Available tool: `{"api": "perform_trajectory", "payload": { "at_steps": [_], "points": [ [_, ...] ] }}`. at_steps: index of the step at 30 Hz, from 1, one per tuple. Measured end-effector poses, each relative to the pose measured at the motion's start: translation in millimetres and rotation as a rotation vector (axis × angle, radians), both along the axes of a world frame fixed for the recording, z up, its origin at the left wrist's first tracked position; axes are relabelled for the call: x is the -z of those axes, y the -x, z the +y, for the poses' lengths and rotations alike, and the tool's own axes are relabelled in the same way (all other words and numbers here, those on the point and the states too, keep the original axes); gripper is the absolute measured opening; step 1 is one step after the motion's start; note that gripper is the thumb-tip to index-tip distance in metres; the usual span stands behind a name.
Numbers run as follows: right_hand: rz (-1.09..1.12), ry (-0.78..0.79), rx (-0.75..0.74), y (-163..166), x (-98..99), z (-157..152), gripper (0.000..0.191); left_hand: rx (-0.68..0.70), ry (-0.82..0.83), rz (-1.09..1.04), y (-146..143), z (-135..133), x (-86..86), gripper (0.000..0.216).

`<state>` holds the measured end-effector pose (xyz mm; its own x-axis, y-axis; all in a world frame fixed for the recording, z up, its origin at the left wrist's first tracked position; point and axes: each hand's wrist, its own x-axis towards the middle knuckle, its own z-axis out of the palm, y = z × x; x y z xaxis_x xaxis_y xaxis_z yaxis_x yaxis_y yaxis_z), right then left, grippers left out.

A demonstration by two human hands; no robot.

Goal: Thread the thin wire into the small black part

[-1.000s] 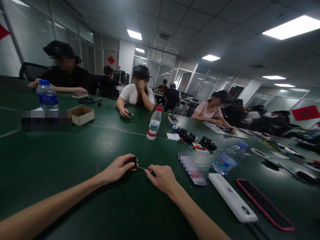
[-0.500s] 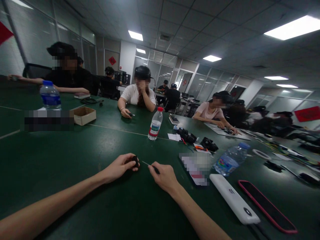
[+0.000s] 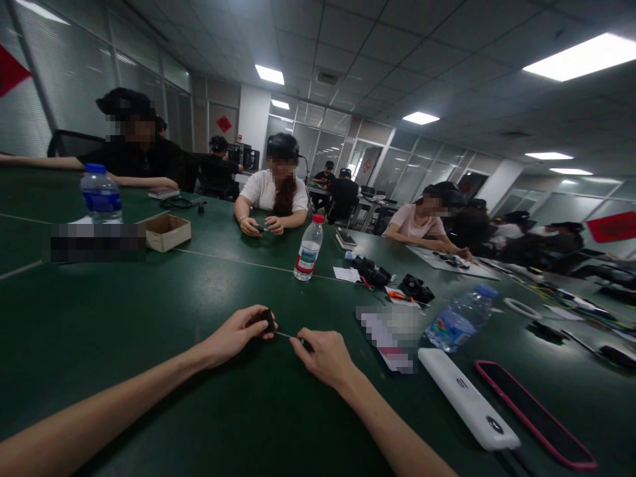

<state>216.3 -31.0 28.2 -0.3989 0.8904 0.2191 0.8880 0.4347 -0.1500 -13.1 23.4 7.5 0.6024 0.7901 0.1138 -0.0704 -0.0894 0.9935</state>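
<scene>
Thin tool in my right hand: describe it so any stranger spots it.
At the green table, in the foreground, find the right hand holding the thin tool by its dark handle. Its slender, pale shaft sets it apart from the stubby black piece in the left hand.

Black piece (image 3: 268, 320): partly covered by the person's left hand (image 3: 248, 326).
Thin tool (image 3: 284, 335): handle mostly hidden in the right hand (image 3: 320, 351); tip too small to tell whether it touches the black piece.
Flat item (image 3: 390, 341) right of the right hand: pixelated.
Dark cable (image 3: 518, 461), farther right: cut off below.
</scene>
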Motion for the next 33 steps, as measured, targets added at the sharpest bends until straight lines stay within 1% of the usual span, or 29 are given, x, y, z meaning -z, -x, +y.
{"api": "perform_trajectory", "payload": {
  "at_steps": [5,11,15,17,19,20,21,22,25,27,29,33],
  "points": [
    [0.064,0.035,-0.022,-1,-0.2,-1,0.037,0.003,-0.008,0.015,-1,0,1.2,0.027],
    [0.007,0.004,-0.012,0,-0.2,-2,0.037,0.026,-0.032,0.038,0,-3,-6.7,0.025],
    [0.079,-0.008,-0.021,-2,4.9,-1,0.037,0.033,-0.072,0.053,-1,-4,-7.8,0.024],
    [0.208,-0.055,0.068,-5,7.8,2,0.041,0.06,-0.069,0.079,-2,-4,-6.5,0.025],
    [0.355,-0.111,0.212,-8,9.2,6,0.046,0.118,-0.055,0.105,-3,-5,-4.8,0.026],
    [0.403,-0.118,0.26,-9,9.2,8,0.048,0.14,-0.041,0.105,-3,-5,-4.0,0.027],
    [0.416,-0.103,0.265,-10,9.0,9,0.048,0.148,-0.021,0.092,-2,-5,-3.1,0.027],
    [0.39,-0.071,0.229,-10,8.6,9,0.046,0.139,0.005,0.067,-2,-4,-2.3,0.027],
    [0.218,0.011,0.073,-6,7.4,7,0.038,0.094,0.104,-0.035,-1,-2,-0.7,0.031],
    [0.14,0.003,0.053,-3,6.6,5,0.035,0.076,0.18,-0.098,-1,0,-0.1,0.036],
    [0.12,-0.014,0.055,-1,5.7,2,0.033,0.065,0.253,-0.153,-1,0,0.6,0.042],
    [0.12,-0.034,-0.018,-2,3.1,0,0.028,0.053,0.328,-0.238,-1,2,4.8,0.034]
  ]
}}
